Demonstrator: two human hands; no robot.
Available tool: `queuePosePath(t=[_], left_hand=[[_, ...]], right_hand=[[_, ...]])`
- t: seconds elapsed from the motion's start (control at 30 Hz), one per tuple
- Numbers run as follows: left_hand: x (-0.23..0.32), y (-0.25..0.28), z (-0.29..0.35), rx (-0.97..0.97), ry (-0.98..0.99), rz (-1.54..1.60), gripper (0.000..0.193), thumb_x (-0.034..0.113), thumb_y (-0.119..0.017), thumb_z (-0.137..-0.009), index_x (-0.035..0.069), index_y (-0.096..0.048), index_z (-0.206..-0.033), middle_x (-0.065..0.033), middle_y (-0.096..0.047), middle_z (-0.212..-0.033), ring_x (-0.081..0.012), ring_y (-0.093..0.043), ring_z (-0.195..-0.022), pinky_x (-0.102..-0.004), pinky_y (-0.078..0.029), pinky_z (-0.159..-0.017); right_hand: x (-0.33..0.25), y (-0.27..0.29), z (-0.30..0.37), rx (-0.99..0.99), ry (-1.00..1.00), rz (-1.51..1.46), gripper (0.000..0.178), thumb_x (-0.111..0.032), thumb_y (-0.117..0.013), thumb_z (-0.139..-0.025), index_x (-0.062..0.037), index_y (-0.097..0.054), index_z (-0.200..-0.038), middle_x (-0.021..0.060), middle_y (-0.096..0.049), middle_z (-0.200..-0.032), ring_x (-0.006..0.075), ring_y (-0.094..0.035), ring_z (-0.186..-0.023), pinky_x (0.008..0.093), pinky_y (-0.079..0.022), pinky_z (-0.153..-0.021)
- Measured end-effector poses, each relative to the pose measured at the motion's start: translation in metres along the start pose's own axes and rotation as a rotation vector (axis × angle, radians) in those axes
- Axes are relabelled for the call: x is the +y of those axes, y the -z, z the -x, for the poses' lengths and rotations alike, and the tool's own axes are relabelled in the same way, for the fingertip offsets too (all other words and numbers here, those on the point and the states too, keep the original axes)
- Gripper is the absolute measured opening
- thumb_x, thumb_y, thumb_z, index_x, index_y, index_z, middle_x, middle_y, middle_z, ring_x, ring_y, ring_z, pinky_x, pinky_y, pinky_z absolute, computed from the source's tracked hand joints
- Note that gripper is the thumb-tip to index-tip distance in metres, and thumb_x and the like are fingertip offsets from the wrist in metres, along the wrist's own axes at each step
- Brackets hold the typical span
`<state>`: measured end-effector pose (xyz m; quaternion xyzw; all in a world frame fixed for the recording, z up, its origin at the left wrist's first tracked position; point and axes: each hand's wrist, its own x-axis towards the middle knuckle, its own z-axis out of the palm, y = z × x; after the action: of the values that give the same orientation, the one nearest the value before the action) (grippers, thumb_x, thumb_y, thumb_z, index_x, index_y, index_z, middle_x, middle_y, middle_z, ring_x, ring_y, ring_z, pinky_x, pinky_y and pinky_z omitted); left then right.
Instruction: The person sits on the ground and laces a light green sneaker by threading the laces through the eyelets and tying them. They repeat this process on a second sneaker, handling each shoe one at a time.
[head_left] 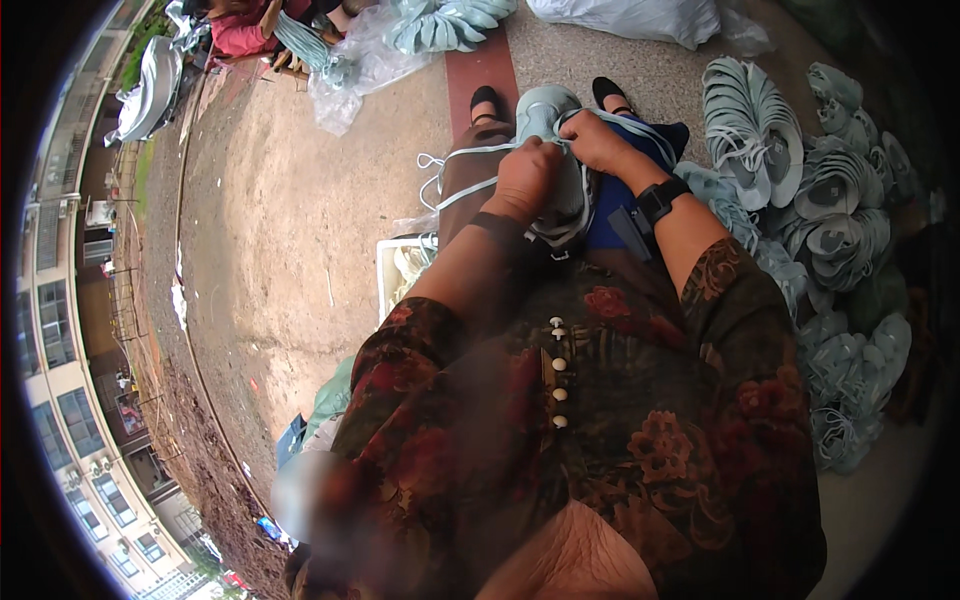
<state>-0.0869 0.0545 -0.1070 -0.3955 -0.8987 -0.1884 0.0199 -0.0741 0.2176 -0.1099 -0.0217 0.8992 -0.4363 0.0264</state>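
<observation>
A pale grey-green shoe upper (pixel 545 108) lies across my lap, toe pointing away from me. My left hand (pixel 528 178) is closed on a light blue shoelace (pixel 470 152), whose loose ends stick out to the left over my brown trouser leg. Just beside it, my right hand (pixel 598 142) is also closed, pinching lace near the shoe's throat. More lace trails off to the right from there. My fingertips hide the exact spot where the laces enter the eyelets. Below my hands, part of the shoe's heel opening shows against a blue cloth (pixel 612 215).
On the right are fanned stacks of pale shoe uppers (pixel 752 130). A white crate (pixel 385 275) stands by my left elbow. Another person in a pink sleeve (pixel 240 32) sits far left, near clear plastic sheeting (pixel 350 80) and more uppers (pixel 450 22). A white sack (pixel 630 18) lies ahead.
</observation>
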Motion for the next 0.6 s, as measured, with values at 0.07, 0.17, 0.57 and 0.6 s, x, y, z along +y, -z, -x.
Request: queuePosePath(t=[0.07, 0.17, 0.57, 0.6], left_hand=[[-0.011, -0.014, -0.001, 0.102, -0.012, 0.054, 0.009, 0.013, -0.055, -0.078, 0.008, -0.061, -0.076, -0.0131, -0.058, -0.078, -0.0315, -0.061, -0.071, -0.0404, -0.05, -0.063], [-0.005, -0.008, -0.004, 0.152, 0.074, 0.183, 0.011, 0.016, -0.056, -0.078, 0.007, -0.061, -0.076, -0.0146, -0.06, -0.079, -0.0323, -0.062, -0.073, -0.0411, -0.05, -0.065], [0.012, 0.041, 0.011, -0.06, 0.057, 0.108, 0.008, 0.012, -0.059, -0.075, 0.004, -0.059, -0.073, -0.0183, -0.06, -0.072, -0.0342, -0.062, -0.07, -0.0409, -0.049, -0.063], [0.009, 0.052, 0.024, -0.121, 0.043, 0.145, 0.007, 0.011, -0.06, -0.074, 0.004, -0.06, -0.074, -0.0188, -0.059, -0.071, -0.0342, -0.062, -0.07, -0.0404, -0.049, -0.062]], right_hand=[[-0.002, -0.003, 0.004, 0.045, 0.022, -0.074, 0.005, 0.003, -0.05, -0.061, 0.0022, -0.054, -0.062, 0.0259, -0.052, -0.068, 0.0349, -0.056, -0.061, 0.0407, -0.041, -0.057], [0.001, -0.013, 0.01, 0.15, 0.021, -0.125, 0.006, 0.004, -0.05, -0.06, 0.0023, -0.055, -0.063, 0.0262, -0.051, -0.067, 0.0343, -0.055, -0.06, 0.041, -0.04, -0.056], [0.004, -0.023, 0.018, 0.402, -0.191, -0.156, 0.008, 0.004, -0.063, -0.064, -0.0005, -0.061, -0.069, 0.0115, -0.06, -0.066, 0.0192, -0.06, -0.063, 0.0302, -0.047, -0.062], [0.001, -0.023, 0.018, 0.454, -0.11, -0.074, 0.007, 0.003, -0.064, -0.065, -0.0008, -0.061, -0.07, 0.0114, -0.06, -0.068, 0.0214, -0.06, -0.065, 0.0309, -0.047, -0.063]])
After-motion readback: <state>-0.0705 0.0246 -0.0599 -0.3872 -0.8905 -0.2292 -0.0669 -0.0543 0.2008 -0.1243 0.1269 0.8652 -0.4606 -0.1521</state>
